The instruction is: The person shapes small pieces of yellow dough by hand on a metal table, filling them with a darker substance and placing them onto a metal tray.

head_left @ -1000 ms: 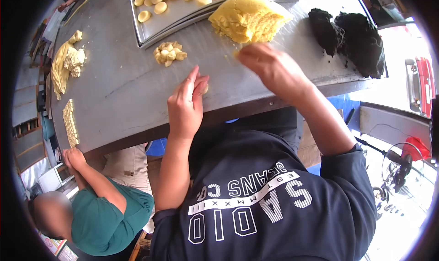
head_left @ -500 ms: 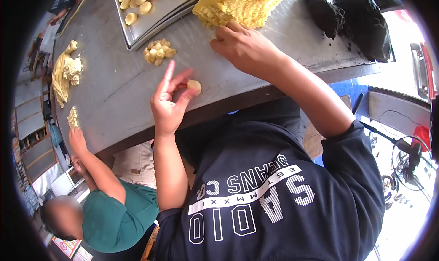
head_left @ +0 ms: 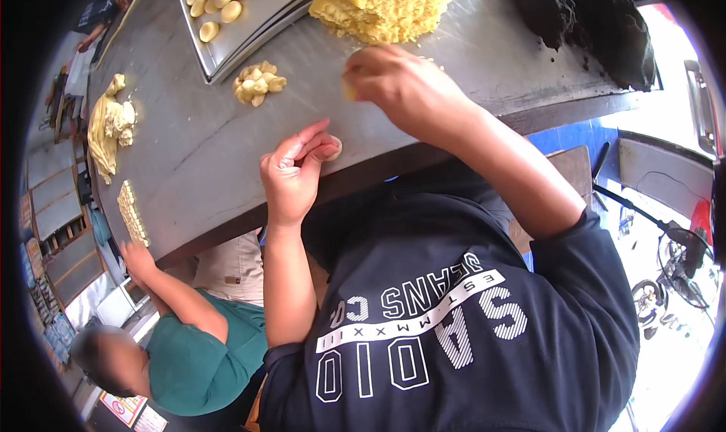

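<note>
My left hand [head_left: 293,176] is over the near edge of the table, its fingers curled around a small pale dough piece [head_left: 335,150], mostly hidden. Away from the large crumbly yellow mass [head_left: 386,12], my right hand [head_left: 401,84] is closed, knuckles up and slightly blurred. A bit of yellow filling [head_left: 349,91] shows at its fingertips. Beyond my left hand lies a cluster of small pale dough balls [head_left: 259,83]. Farther back, a metal tray [head_left: 208,61] holds several round, pale, flattened pieces [head_left: 231,11].
A large black mass [head_left: 586,27] lies at the table's far right. On the left are a loose dough lump [head_left: 110,129] and a row of cut dough pieces [head_left: 130,212] beside a co-worker in green [head_left: 204,356]. The metal table [head_left: 181,160] ends just before me.
My right hand has pulled back from the crumbly yellow mass, with a bit of yellow in its fingertips. My left fingers have curled in around the dough piece.
</note>
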